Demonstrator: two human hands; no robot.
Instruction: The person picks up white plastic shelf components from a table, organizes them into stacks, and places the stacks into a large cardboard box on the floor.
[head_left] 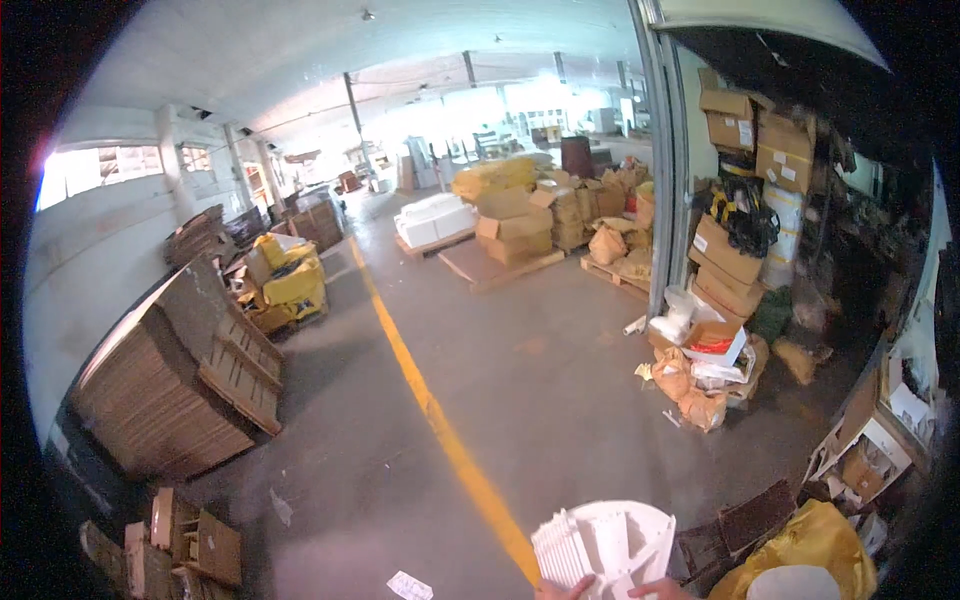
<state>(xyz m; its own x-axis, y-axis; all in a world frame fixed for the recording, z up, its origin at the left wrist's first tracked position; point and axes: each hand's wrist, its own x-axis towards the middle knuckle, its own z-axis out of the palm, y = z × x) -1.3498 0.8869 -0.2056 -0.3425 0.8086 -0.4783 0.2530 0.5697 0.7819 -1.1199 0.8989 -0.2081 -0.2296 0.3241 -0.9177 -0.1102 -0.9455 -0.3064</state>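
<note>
White, ribbed along its left flank and curved along its right, the part sits between your two hands at the bottom of the head view, right of centre. Your left hand pinches its lower left edge, fingers bent against the near side; the rest of that hand is cut off by the frame. Your right hand grips its lower right edge; cannot tell exactly how the thumb bears on it.

Surroundings: a yellow line crosses the grey floor, running from beside the part toward the back of the hall. Left of your hands, a paper scrap lies on the floor. To their right, a bulging yellow sack. Far left, a tilted stack of flattened cardboard, with small cartons nearer you. Ahead, white blocks rest on a pallet. Right, tan bags lie near a metal post.
</note>
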